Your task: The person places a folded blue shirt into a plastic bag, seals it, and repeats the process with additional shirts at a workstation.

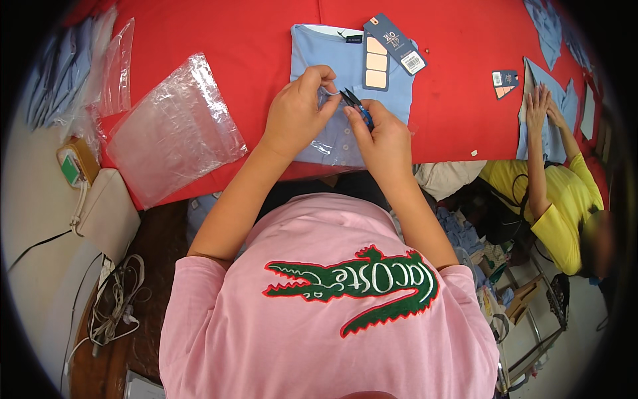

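A folded light blue shirt [319, 53] lies on the red-covered table, its lower part under clear plastic [325, 147]. Above it, my left hand [299, 106] is closed in a pinch on a thin pale thread [330, 92]. My right hand [387, 136] grips small scissors [359, 106] with dark blades and blue handles. Their tips are at the thread, beside my left fingertips; whether the blades touch it I cannot tell. Beyond the scissors, a dark blue hang tag [395, 45] and a card with pale panels [376, 63] rest on the shirt.
A clear plastic bag [176, 130] lies on the left of the red table [252, 40]. Folded blue garments [63, 73] are stacked at the far left. On the right, a co-worker in yellow [555, 206] presses hands on another blue garment [567, 103], near a loose tag [504, 84].
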A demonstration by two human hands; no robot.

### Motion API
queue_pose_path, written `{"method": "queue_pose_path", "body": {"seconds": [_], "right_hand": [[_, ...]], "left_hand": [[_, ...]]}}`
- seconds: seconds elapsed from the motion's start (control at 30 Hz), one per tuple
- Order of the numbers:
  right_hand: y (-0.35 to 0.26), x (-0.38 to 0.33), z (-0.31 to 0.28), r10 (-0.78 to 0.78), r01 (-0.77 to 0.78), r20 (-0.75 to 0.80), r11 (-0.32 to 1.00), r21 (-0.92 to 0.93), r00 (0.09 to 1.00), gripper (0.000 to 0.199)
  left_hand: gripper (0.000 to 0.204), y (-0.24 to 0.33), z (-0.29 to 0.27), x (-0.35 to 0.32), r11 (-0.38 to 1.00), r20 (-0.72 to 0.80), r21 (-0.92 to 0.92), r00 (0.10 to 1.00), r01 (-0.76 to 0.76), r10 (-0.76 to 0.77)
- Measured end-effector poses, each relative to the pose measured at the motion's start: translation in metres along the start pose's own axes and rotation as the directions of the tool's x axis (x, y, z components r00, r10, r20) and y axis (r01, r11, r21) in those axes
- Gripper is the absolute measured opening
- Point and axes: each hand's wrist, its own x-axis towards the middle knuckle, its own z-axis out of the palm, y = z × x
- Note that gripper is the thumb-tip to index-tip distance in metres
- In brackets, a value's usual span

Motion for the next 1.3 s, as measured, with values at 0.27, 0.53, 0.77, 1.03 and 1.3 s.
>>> {"method": "queue_pose_path", "body": {"seconds": [0.27,0.53,0.77,1.03,1.3], "right_hand": [[-0.001,0.004,0.002,0.027,-0.029,0.034,0.998,0.048,0.999,0.035],[0.002,0.003,0.001,0.068,-0.071,0.030,0.991,0.110,0.997,0.034],[0.001,0.004,-0.011,0.170,-0.188,0.095,0.957,0.221,0.981,0.037],[0.001,0.010,-0.010,0.155,-0.187,0.149,0.955,0.232,0.977,0.038],[0.004,0.013,-0.009,0.171,-0.215,0.188,0.945,0.245,0.967,0.038]], "left_hand": [[0.035,-0.006,0.001,-0.002,0.973,-0.062,0.096,0.974,-0.209,0.216],[0.028,-0.008,0.001,-0.001,0.951,-0.053,0.136,0.957,-0.276,0.286],[0.027,-0.015,-0.003,-0.002,0.874,0.011,0.179,0.889,-0.452,0.458],[0.030,-0.021,-0.004,-0.005,0.858,0.044,0.174,0.874,-0.483,0.483],[0.030,-0.022,-0.003,-0.005,0.857,0.030,0.173,0.872,-0.486,0.488]]}}
